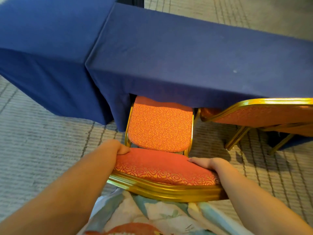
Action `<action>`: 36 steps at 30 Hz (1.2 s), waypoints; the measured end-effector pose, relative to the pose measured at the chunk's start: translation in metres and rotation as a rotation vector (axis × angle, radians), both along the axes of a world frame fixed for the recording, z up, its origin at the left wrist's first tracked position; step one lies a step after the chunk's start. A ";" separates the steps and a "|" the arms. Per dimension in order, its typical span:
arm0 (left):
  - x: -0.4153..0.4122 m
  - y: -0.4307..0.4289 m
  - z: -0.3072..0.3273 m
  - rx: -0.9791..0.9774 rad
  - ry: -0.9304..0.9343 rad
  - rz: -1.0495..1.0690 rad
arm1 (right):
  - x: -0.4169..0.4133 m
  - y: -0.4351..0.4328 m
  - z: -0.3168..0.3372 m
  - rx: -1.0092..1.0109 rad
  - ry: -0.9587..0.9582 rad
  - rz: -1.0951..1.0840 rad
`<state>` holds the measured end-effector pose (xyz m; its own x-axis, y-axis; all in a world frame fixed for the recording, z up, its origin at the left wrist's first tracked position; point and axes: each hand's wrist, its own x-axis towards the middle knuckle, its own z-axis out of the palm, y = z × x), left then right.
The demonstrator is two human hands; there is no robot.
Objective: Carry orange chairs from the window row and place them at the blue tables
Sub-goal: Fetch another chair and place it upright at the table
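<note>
Two hands, left hand (121,149) and right hand (205,164), fingers closed on the orange chair (160,160) backrest, seat half under the blue table (194,53); risk: snagging the cloth.

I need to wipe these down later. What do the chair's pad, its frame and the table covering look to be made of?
The chair's backrest pad looks like woven upholstery fabric, orange with a red swirl pattern. The frame looks like metal with a glossy gold finish, given its bright highlights, though painted plastic cannot be ruled out. The table covering is matte blue cloth, draping in folds.
</note>
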<state>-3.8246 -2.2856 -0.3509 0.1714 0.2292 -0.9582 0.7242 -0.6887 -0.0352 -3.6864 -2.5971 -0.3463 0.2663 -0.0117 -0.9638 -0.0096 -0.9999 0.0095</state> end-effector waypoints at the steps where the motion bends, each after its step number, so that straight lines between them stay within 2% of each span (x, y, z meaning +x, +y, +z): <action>1: 0.014 0.007 -0.002 0.030 -0.023 0.003 | 0.014 0.004 -0.006 0.009 -0.014 0.012; 5: 0.084 0.040 -0.008 0.135 -0.111 -0.046 | 0.079 0.026 -0.021 0.060 -0.032 -0.001; 13: 0.203 0.095 -0.022 0.059 -0.093 -0.080 | 0.195 0.073 -0.014 0.071 -0.075 0.006; 17: 0.250 0.121 -0.070 0.108 -0.116 -0.103 | 0.243 0.086 -0.019 0.060 -0.084 -0.005; 19: 0.259 0.121 -0.067 0.146 -0.147 -0.108 | 0.252 0.088 -0.021 0.050 -0.067 -0.011; 26: 0.303 0.114 -0.032 0.090 -0.038 -0.083 | 0.287 0.099 -0.035 0.073 -0.031 0.007; 34: 0.325 0.107 -0.011 0.067 -0.079 -0.141 | 0.308 0.121 -0.006 0.054 -0.071 0.066; 36: 0.324 0.104 0.002 0.112 -0.130 -0.131 | 0.307 0.125 0.003 0.070 -0.083 0.082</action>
<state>-3.5002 -2.1816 -0.3493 0.3273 0.3008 -0.8958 0.6324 -0.7741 -0.0288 -3.3795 -2.4725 -0.3433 0.3423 0.0800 -0.9362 0.0742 -0.9956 -0.0579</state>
